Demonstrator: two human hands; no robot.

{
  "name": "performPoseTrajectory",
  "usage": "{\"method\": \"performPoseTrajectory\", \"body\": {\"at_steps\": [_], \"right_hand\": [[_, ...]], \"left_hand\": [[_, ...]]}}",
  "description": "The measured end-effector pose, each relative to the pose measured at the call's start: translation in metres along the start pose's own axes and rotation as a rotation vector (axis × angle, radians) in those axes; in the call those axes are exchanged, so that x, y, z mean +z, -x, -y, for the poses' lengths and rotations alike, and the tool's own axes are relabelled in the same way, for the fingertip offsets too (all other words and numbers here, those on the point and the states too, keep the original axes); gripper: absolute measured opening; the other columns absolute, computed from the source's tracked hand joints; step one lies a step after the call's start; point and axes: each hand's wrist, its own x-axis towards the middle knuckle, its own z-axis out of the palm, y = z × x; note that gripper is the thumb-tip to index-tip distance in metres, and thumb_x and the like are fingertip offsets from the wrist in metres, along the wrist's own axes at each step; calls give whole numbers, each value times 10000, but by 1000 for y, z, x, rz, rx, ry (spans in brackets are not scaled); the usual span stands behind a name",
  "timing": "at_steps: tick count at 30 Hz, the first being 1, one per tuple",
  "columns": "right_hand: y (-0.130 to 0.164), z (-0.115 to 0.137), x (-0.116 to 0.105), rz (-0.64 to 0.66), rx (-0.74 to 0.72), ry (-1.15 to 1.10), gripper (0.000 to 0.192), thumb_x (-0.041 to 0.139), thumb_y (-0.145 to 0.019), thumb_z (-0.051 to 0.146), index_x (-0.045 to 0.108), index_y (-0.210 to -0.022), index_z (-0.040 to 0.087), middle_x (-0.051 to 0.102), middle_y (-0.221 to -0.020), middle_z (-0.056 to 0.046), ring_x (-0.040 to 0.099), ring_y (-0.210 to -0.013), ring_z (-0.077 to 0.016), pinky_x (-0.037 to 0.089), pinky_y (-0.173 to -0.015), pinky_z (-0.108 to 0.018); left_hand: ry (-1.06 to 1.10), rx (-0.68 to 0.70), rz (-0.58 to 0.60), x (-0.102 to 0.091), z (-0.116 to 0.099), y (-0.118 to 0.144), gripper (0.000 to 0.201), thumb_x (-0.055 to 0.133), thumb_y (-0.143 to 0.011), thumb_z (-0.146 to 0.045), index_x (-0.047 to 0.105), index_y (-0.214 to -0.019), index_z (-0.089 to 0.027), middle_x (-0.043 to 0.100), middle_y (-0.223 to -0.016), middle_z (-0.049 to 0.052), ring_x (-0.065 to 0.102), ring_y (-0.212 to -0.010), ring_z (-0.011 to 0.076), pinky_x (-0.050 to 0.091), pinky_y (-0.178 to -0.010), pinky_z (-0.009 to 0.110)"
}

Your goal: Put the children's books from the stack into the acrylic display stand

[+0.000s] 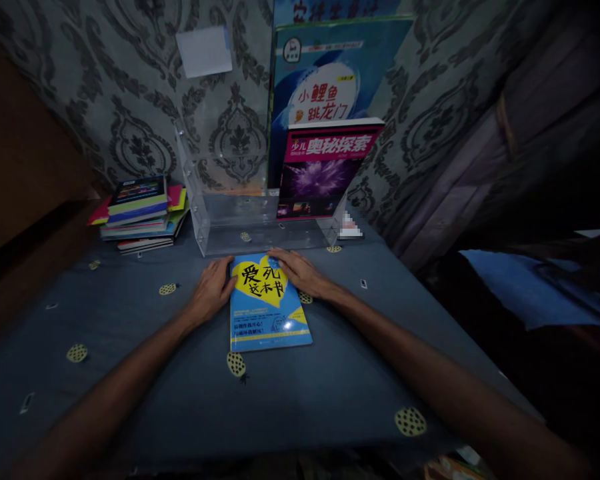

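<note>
A blue book [265,327] with a yellow heart on its cover is in front of the clear stand, its cover facing up. My left hand [214,287] grips its upper left edge, thumb along the side. At the upper right corner my right hand [300,272] holds it, with fingers over the corner. Whether the book rests flat on the cloth or is slightly raised, I cannot tell. Just behind it is a clear acrylic book stand [197,207]. A book with a purple burst on its cover [325,177] leans on the stand's right side, before a taller teal book [355,60].
A stack of books [140,217] lies on the left of the table, which has a grey-blue cloth [145,393] with pineapple prints. Patterned wallpaper [130,133] with a white paper [205,51] is behind. A curtain [460,160] hangs at the right.
</note>
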Motion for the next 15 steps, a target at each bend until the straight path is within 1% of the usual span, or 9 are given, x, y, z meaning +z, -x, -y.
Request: {"method": "performPoseTrajectory", "body": {"at_steps": [3,7,12,15], "right_hand": [[-1,-6,0,-40,-31,-100,438,357,-1023,303,508,-1432,264,531,-1500,-60,471,-1399,-230,346,-1175,-525],[-2,-12,1,-73,-39,-199,427,382,-1013,300,538,-1406,248,575,-1454,-74,540,-1332,-237,402,-1140,-517],[-2,-15,7,-130,-61,-194,405,410,-1015,346,571,-1380,278,588,-1442,-54,539,-1337,-235,395,-1153,-493],[-2,-16,9,-140,-77,-185,406,418,-1007,336,580,-1372,266,594,-1437,-61,542,-1334,-241,400,-1146,-500]], "left_hand": [[-16,2,1,-1,0,0,415,438,-975,-327,490,-1333,-122,623,-1295,161,565,-1202,290,471,-1020,480],[-46,40,13,-1,0,0,356,430,-982,-310,555,-1284,-170,619,-1340,129,549,-1251,271,446,-1069,486],[-108,61,16,1,3,-1,363,422,-988,-300,590,-1279,-163,617,-1380,117,487,-1359,269,413,-1120,499],[-160,53,45,1,3,-2,370,421,-987,-292,598,-1282,-154,617,-1392,113,476,-1377,275,411,-1125,510]]}}
